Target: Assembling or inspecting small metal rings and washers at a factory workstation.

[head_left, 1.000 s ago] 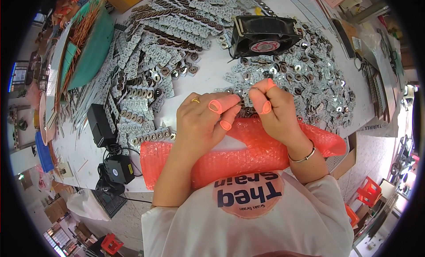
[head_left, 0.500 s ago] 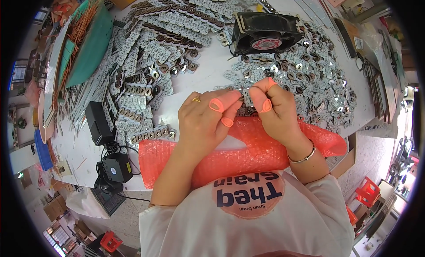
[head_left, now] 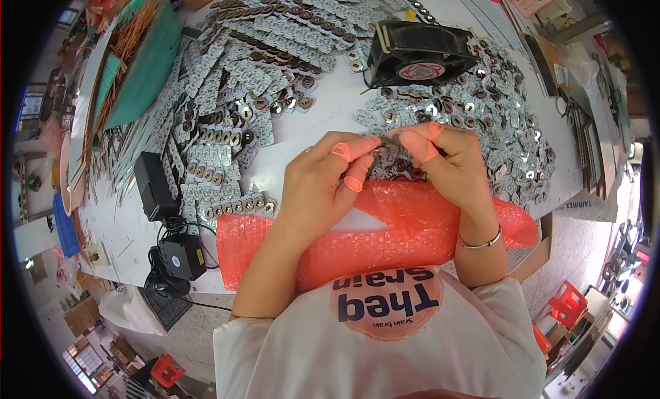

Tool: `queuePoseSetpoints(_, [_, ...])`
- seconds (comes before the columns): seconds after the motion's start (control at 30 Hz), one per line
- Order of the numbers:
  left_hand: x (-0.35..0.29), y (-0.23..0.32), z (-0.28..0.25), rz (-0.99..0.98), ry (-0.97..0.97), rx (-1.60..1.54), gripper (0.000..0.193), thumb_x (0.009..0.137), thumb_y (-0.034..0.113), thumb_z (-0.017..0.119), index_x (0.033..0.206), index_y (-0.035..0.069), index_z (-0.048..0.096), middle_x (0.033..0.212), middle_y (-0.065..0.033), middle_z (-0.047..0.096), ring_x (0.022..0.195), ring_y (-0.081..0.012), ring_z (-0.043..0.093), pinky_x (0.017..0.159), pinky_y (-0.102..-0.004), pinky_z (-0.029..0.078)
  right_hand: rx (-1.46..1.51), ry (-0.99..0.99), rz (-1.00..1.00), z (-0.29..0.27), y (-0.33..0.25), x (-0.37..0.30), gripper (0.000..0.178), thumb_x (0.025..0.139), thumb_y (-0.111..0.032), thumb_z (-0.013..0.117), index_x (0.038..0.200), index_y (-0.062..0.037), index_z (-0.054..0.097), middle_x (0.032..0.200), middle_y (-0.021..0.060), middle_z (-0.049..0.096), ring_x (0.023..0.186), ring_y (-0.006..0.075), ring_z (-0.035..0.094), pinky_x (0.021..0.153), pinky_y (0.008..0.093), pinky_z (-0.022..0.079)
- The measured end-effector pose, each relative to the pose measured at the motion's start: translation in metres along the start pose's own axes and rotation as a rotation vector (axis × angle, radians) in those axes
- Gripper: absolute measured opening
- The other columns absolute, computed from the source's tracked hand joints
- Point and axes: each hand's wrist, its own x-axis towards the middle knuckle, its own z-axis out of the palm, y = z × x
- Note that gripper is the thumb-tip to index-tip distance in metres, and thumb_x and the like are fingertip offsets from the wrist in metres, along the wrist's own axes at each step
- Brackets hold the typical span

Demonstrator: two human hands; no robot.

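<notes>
- Small metal part (head_left: pixel 387 139) is held between the two sets of fingertips; its exact shape is hidden.
- Left fingers (head_left: pixel 355 150) and right fingers (head_left: pixel 416 143), pink-covered, are pinched nearly closed, apparently on opposite sides of it.
- It is probably best gripped near its edges, with both pinches kept level and pressure kept even.
- Red bubble wrap (head_left: pixel 371 251), on the body side of the fingers, should be kept unsnagged.
- Loose metal pieces (head_left: pixel 515 148), beyond the fingers on the tabletop (head_left: pixel 302 120), are best left undisturbed.
- Compared with half a second earlier, the right hand (head_left: pixel 458 166) has been turned outward; the left fingers are little changed.
</notes>
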Motion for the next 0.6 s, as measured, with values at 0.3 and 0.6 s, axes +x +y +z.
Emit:
queuePoseSetpoints(0.3, [-0.003,-0.001,-0.015,-0.373,-0.202,-0.527,0.018,0.079,0.000,0.069,0.094,-0.001,0.058,0.088,-0.0049,0.064,0.076,-0.0092,0.061,0.068,-0.0237,0.051,0.165,-0.192,0.066,-0.007,-0.007,-0.003,0.012,0.083,-0.011,0.065,0.082,-0.0004,0.069,0.063,0.0052,0.062,0.053,0.0103,0.056,0.051,0.0230,0.044])
queuePoseSetpoints(0.6, [-0.002,-0.007,-0.024,-0.376,-0.202,-0.637,0.018,0.077,-0.002,0.070,0.091,-0.001,0.059,0.086,-0.0052,0.063,0.071,-0.0106,0.061,0.061,-0.0239,0.051,0.073,-0.284,-0.036,-0.004,-0.007,-0.002,0.013,0.083,-0.015,0.065,0.084,-0.0022,0.069,0.067,0.0057,0.065,0.055,0.0141,0.060,0.052,0.0241,0.046])
